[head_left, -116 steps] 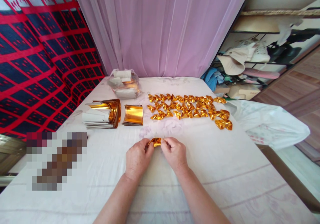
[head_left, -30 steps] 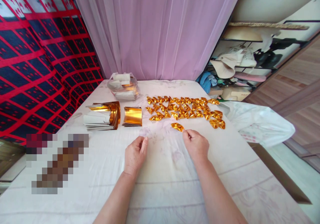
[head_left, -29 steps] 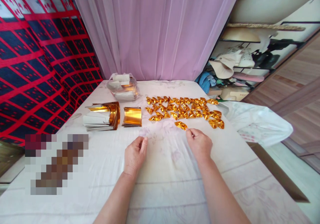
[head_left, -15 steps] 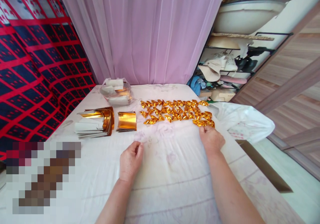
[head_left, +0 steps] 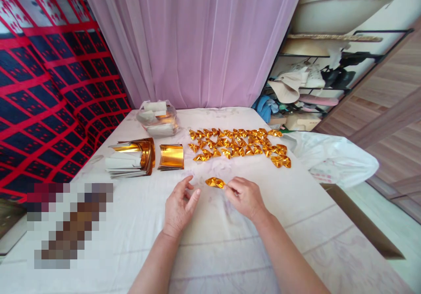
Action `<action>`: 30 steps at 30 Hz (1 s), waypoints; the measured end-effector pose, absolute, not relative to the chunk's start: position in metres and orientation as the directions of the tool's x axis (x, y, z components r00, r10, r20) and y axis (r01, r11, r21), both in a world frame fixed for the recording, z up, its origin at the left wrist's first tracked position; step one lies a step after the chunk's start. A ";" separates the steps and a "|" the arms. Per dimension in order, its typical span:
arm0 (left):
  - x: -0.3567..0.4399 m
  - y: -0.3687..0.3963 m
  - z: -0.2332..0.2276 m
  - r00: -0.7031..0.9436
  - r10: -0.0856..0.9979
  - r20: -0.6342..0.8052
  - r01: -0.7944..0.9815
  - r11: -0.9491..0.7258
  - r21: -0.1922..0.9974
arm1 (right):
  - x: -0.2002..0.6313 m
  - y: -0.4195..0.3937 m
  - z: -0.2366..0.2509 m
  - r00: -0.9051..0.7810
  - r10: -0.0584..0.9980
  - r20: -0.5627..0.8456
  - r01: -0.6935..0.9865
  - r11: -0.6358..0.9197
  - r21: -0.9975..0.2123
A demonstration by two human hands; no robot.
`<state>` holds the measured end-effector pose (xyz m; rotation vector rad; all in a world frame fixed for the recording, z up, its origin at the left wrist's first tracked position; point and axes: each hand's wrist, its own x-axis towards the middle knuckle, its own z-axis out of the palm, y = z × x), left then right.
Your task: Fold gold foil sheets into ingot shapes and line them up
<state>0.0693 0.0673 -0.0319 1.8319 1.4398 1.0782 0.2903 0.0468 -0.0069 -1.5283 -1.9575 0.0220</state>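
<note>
My right hand (head_left: 246,197) pinches one end of a small folded gold foil piece (head_left: 215,182), held just above the white cloth (head_left: 230,250) in front of me. My left hand (head_left: 179,206) rests on the cloth a little to the left, empty, with its fingers apart and close to the piece. Beyond the hands, several folded gold pieces (head_left: 237,143) lie in rows. Left of the rows are a short stack of flat gold foil sheets (head_left: 171,157) and a larger curled stack (head_left: 131,158).
A clear plastic bag (head_left: 158,118) with paper bundles sits at the far end near the pink curtain. A white plastic bag (head_left: 329,159) hangs off the right edge. A cluttered shelf stands at the right, and a red patterned cloth lies at the left.
My right hand has come back from the right end of the rows to the middle, with a folded gold piece in its fingers. The left hand's fingers have spread slightly.
</note>
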 end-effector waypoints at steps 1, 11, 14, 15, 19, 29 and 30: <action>0.069 0.067 -0.032 0.123 0.957 0.261 0.515 -0.287 0.808 | 0.282 0.045 -0.007 -0.152 0.870 0.469 0.847 0.359 -0.391; 0.075 0.065 -0.024 0.171 0.962 0.215 0.622 -0.274 0.734 | 0.263 0.044 -0.013 -0.153 0.898 0.412 0.827 0.345 -0.444; 0.076 0.063 -0.023 0.172 0.963 0.208 0.657 -0.270 0.704 | 0.260 0.045 -0.014 -0.156 0.915 0.372 0.847 0.317 -0.426; 0.076 0.063 -0.022 0.176 0.964 0.202 0.671 -0.267 0.691 | 0.259 0.045 -0.015 -0.171 0.917 0.361 0.854 0.321 -0.410; 0.078 0.061 -0.018 0.201 0.966 0.164 0.744 -0.259 0.615 | 0.259 0.045 -0.018 -0.220 0.910 0.351 0.868 0.347 -0.356; 0.076 0.062 -0.022 0.309 0.935 0.174 0.767 -0.353 0.536 | 0.253 0.044 -0.022 -0.258 0.877 0.406 0.840 0.411 -0.353; 0.076 0.061 -0.023 0.316 0.932 0.177 0.764 -0.361 0.535 | 0.253 0.044 -0.022 -0.258 0.873 0.415 0.837 0.416 -0.355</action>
